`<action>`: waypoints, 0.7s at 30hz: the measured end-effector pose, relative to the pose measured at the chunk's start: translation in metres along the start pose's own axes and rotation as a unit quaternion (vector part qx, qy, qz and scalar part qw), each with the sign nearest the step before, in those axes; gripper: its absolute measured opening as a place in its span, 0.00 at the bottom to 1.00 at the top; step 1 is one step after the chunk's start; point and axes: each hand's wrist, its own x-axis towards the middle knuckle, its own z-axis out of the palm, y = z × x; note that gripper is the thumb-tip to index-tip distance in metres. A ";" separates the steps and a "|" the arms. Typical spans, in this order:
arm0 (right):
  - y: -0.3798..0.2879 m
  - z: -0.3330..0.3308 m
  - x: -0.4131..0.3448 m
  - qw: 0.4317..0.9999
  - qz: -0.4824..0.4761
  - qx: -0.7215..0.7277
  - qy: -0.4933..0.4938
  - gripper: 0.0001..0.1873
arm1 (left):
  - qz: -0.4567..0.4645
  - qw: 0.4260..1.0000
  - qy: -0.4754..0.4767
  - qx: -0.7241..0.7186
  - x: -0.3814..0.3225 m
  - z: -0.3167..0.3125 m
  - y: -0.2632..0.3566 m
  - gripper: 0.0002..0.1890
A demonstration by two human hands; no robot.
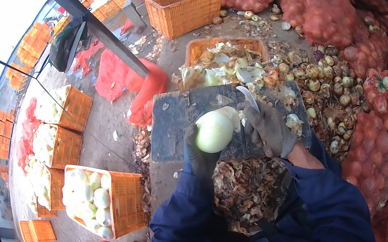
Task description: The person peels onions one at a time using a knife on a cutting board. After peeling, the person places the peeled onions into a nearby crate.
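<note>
In my gloved left hand rests a large, pale peeled onion, held above a dark, worn wooden board. A loose flap of skin hangs off the onion's right side. My gloved right hand, close beside that flap, grips a small curved knife with its blade pointing up and left. The knife's handle is hidden in the glove. Scraps of onion skin lie on the board's right part.
Beyond the board stands an orange crate heaped with onion skins. Left is a crate of peeled onions. Red net sacks of onions pile up at right, near loose small onions. A slanting metal post rises front left.
</note>
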 end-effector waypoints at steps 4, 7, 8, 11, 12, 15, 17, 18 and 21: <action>0.011 0.005 -0.005 0.995 -0.044 -0.069 -0.053 0.26 | -0.057 0.998 0.000 -0.036 0.001 -0.008 -0.001 0.39; 0.006 0.006 -0.003 0.998 -0.042 0.033 -0.023 0.24 | -0.057 0.997 0.021 -0.036 0.000 -0.004 0.001 0.39; 0.007 0.007 -0.003 0.998 -0.023 0.056 -0.021 0.23 | -0.035 0.998 0.040 -0.021 -0.001 0.001 0.000 0.39; 0.008 0.013 -0.004 0.992 0.020 0.119 -0.022 0.19 | 0.119 0.977 0.105 0.140 0.000 0.000 -0.012 0.39; 0.009 0.015 -0.005 0.991 0.026 0.132 -0.025 0.18 | 0.181 0.953 0.126 0.207 0.001 0.001 -0.015 0.40; 0.004 0.014 -0.006 0.983 0.031 0.176 -0.037 0.14 | 0.050 0.977 0.100 0.183 0.000 -0.001 -0.009 0.38; -0.003 0.016 -0.007 0.975 0.040 0.216 -0.033 0.14 | 0.009 0.994 0.059 0.095 0.004 -0.017 -0.020 0.38; -0.005 0.018 -0.008 0.969 0.048 0.241 -0.020 0.14 | -0.004 0.998 0.035 0.049 0.006 -0.016 -0.021 0.38; -0.008 0.014 -0.014 0.949 0.064 0.307 -0.034 0.15 | -0.002 1.000 0.007 -0.009 0.008 -0.003 -0.026 0.38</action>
